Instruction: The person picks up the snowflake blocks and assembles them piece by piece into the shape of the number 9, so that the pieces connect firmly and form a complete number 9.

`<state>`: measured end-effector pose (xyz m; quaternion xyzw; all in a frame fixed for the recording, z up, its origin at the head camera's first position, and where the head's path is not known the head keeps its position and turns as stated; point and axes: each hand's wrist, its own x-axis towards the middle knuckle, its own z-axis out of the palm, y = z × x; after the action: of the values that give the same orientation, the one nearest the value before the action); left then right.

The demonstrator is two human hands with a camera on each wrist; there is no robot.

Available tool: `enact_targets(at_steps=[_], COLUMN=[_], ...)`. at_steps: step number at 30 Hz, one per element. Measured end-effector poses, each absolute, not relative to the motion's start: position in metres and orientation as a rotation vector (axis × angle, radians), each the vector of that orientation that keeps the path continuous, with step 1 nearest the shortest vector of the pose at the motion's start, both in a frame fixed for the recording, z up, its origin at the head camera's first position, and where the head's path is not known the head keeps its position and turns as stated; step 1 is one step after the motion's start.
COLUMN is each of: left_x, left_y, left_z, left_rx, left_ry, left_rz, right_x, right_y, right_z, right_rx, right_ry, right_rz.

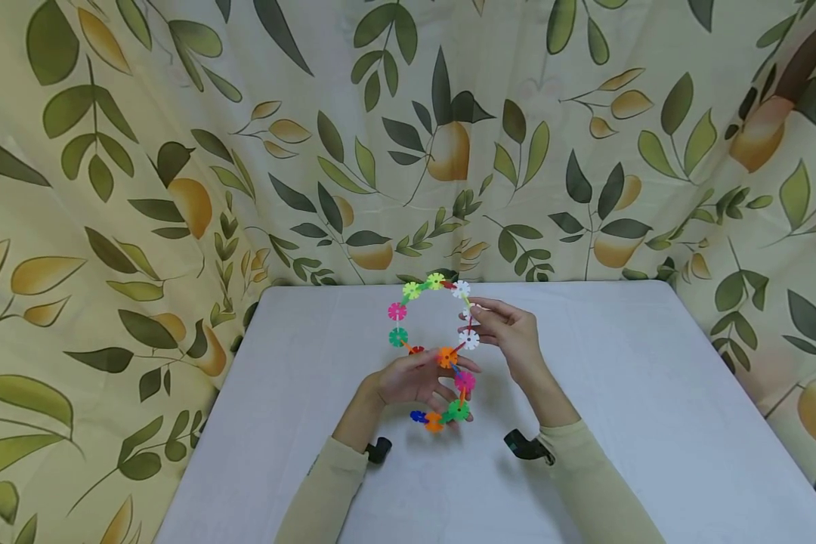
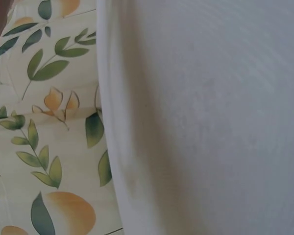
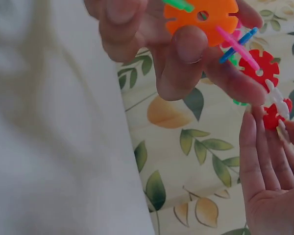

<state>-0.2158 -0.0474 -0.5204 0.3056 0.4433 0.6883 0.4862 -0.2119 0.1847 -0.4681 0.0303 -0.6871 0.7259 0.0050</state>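
A chain of coloured slotted plastic snowflake discs point(image 1: 397, 337) is held up over the white table; its upper part curves into a ring and a tail hangs below. My left hand point(image 1: 411, 378) grips it low on the ring, thumb by the red disc, fingers behind the tail. On the ring's right side, my right hand point(image 1: 517, 340) pinches it by the white discs point(image 1: 470, 338). Seen from the right wrist, an orange disc point(image 3: 224, 13) lies against the left fingers point(image 3: 183, 49), and the right thumb and fingertips pinch a red disc point(image 3: 272, 118). Neither hand shows clearly in the left wrist view.
The white-covered table point(image 1: 299, 355) ends at a far edge close behind the ring. A leaf-and-fruit patterned curtain point(image 1: 231, 151) hangs behind and along both sides. Small black wrist cameras point(image 1: 525, 444) sit at both sleeves.
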Motion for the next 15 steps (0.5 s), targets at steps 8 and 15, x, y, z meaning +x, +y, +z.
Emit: enact_targets(at_steps=[8,15], left_x=[-0.214,-0.213], left_y=[-0.058,-0.062], left_z=[-0.521,-0.521], left_rx=[0.723,0.692], left_ry=[1.015,0.998], left_rz=[1.776,1.947], right_x=[-0.216,-0.221], right_y=[0.19,0.196], right_z=[-0.469,-0.47], right_rx=[0.045,-0.011], right_ry=[-2.058,-2.001], right_rz=[2.329,2.318])
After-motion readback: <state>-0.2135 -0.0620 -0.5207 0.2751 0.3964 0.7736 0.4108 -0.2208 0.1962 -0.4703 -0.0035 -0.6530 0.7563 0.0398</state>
